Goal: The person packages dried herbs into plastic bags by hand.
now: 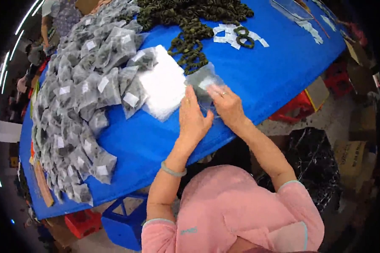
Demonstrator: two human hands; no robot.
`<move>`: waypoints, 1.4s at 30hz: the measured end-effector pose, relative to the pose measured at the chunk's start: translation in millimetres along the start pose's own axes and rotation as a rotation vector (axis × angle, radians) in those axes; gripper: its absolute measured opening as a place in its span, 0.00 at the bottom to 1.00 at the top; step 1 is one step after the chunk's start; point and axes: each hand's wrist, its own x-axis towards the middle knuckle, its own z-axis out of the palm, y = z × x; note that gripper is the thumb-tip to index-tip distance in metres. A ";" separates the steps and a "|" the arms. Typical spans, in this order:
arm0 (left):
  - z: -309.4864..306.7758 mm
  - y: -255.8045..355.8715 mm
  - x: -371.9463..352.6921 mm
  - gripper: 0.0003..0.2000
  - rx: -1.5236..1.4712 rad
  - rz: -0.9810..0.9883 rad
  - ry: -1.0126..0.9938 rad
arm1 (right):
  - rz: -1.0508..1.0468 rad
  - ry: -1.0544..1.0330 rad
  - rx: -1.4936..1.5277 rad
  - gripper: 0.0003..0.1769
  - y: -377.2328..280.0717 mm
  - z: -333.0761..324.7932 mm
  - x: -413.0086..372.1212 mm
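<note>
A clear plastic bag (pixel 194 80) with a white label (pixel 207 83) and something dark green inside lies at the table's near middle. My left hand (pixel 193 111) rests along its left side, fingers stretched out and thumb spread away. On the label, the fingers of my right hand (pixel 227 103) are pressed together against the bag; the right thumb is hidden. Left of my hands sits a stack of white translucent bags (pixel 162 84). Dark green twisted fabric rings, apparently hair ties (pixel 190 42), are heaped just beyond the bag.
Filled, labelled bags (pixel 80 84) pile up across the left of the blue table (pixel 278 63). White labels (pixel 228 34) lie farther back, with loose rings on them. A blue stool (pixel 122 223) and red stools stand below the edge. Another person (pixel 59 17) is at far left.
</note>
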 end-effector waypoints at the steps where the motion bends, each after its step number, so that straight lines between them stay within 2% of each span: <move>1: 1.3 -1.4 1.8 0.41 -0.082 -0.018 -0.077 | -0.028 0.025 0.037 0.23 1.5 0.8 2.0; 7: 2.7 -8.7 2.9 0.39 -0.067 0.045 -0.063 | -0.137 -0.013 0.103 0.23 0.8 -4.3 13.1; 12: 10.3 -9.8 7.8 0.39 0.014 0.231 -0.077 | -0.030 -0.089 -0.127 0.23 -4.7 -11.4 5.1; 16: 5.5 22.8 10.2 0.25 -0.008 0.072 0.246 | 0.006 0.033 -0.018 0.23 3.4 -28.0 -13.1; 17: 1.0 26.4 10.9 0.25 -0.009 0.073 0.243 | 0.009 0.033 -0.020 0.23 5.5 -30.8 -13.7; 21: -19.6 31.1 6.3 0.10 0.004 -0.375 -0.301 | 0.250 0.224 -0.189 0.22 9.8 -48.5 -14.2; 22: -17.9 30.2 3.7 0.10 0.007 -0.374 -0.306 | 0.256 0.225 -0.190 0.22 13.6 -52.2 -13.9; 24: -11.2 24.2 -2.2 0.10 -0.154 -0.410 -0.245 | 0.586 -0.060 -0.064 0.20 27.1 -59.9 -10.3; 26: -8.8 19.2 -5.4 0.13 -0.312 -0.446 -0.175 | 0.898 -0.350 0.076 0.18 36.5 -65.5 -7.1; 27: -9.6 20.4 -7.0 0.13 -0.311 -0.447 -0.175 | 0.898 -0.351 0.078 0.18 36.8 -68.6 -9.2; 31: -11.6 34.0 -12.4 0.13 -0.666 -0.645 -0.360 | 0.610 -0.033 0.001 0.11 26.9 -83.7 -28.7; 32: -11.6 34.6 -13.2 0.13 -0.665 -0.649 -0.366 | 0.616 -0.036 0.000 0.11 22.3 -84.5 -32.5; 36: -9.8 36.1 -16.5 0.14 -0.792 -0.724 -0.383 | 0.315 -0.125 0.305 0.06 -0.8 -81.3 -41.3; 42: -8.4 22.2 -20.2 0.15 -0.996 -0.792 -0.418 | 0.348 -0.187 0.382 0.06 -11.8 -59.7 -45.0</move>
